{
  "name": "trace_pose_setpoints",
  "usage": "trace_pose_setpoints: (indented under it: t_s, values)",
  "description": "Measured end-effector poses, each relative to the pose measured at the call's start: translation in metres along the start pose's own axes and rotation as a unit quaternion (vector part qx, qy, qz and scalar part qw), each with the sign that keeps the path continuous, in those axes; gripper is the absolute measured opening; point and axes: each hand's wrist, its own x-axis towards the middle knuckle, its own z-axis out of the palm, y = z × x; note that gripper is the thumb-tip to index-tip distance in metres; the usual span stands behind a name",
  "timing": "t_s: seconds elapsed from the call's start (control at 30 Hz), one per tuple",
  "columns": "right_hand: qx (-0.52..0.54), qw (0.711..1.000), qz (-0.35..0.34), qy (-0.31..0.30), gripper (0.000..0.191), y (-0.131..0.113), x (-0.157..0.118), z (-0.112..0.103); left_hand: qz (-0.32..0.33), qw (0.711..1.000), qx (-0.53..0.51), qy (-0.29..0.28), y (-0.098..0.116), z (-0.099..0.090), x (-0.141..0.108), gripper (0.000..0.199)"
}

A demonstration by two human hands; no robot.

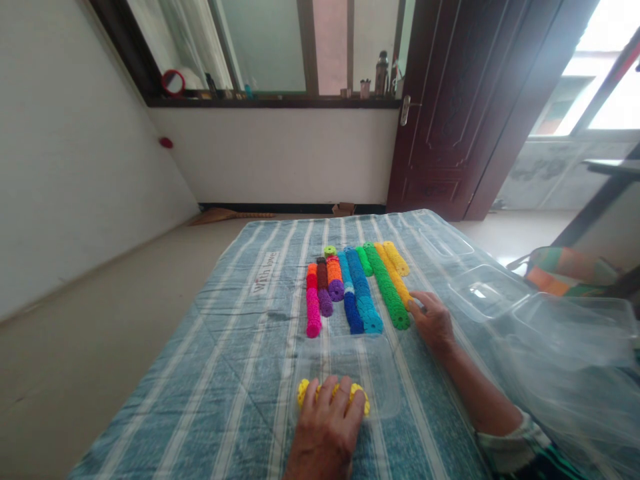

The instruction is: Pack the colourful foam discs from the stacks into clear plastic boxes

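My left hand (327, 417) lies over a yellow roll (303, 393) at the near side of a clear plastic container (385, 367), fingers wrapped over it. My right hand (433, 320) is at the near end of a long orange-yellow roll (397, 280), its fingertips together on that end. Beside that roll lies a long green roll (385, 287). Further left are blue rolls (363, 287), an orange and purple roll (334, 270), a dark brown and purple roll (323, 287) and a red and pink roll (313, 307). A shorter yellow roll (396, 257) lies at the far right.
The rolls lie on a blue striped cloth (220, 353) with "With love" printed on it. Clear containers (575, 327) and a clear lid or tray (487, 290) are at the right. Beyond the cloth are a wall, a window ledge (280, 103) and a dark red door (450, 100).
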Motion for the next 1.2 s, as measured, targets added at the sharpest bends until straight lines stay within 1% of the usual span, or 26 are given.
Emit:
trace_pose_setpoints:
  t_s: [0.1,0.27,0.43,0.63,0.93,1.03,1.2]
  values:
    - [0.001,1.0,-0.006,0.003,0.033,0.0001,-0.0004,0.0007,0.0,1.0,-0.001,-0.001,0.0001,-0.0001,0.0001,0.033]
    - [0.005,0.999,-0.043,0.012,0.031,-0.0008,-0.0024,0.003,0.001,1.0,-0.001,0.005,0.0001,0.0006,-0.0002,0.032]
    - [-0.016,0.998,-0.062,0.007,0.033,-0.0014,-0.0045,0.0038,0.001,1.0,-0.001,0.0,-0.0002,0.0016,-0.0011,0.032]
    - [-0.02,0.996,-0.092,-0.01,0.029,-0.0064,-0.0061,0.0025,0.0,1.0,0.002,-0.002,-0.0002,0.0021,-0.0011,0.031]
    - [-0.019,0.994,-0.106,-0.016,0.028,-0.0072,-0.0079,0.004,-0.006,1.0,-0.004,0.008,0.0001,0.0043,-0.0008,0.03]
    - [-0.019,0.992,-0.121,-0.014,0.027,-0.0076,-0.0081,0.0045,-0.014,1.0,-0.008,0.007,0.0011,0.0032,0.0001,0.029]
    - [-0.023,0.992,-0.124,-0.007,0.027,-0.0077,-0.0077,0.0043,-0.017,1.0,-0.011,0.0,0.0021,-0.0001,0.0014,0.027]
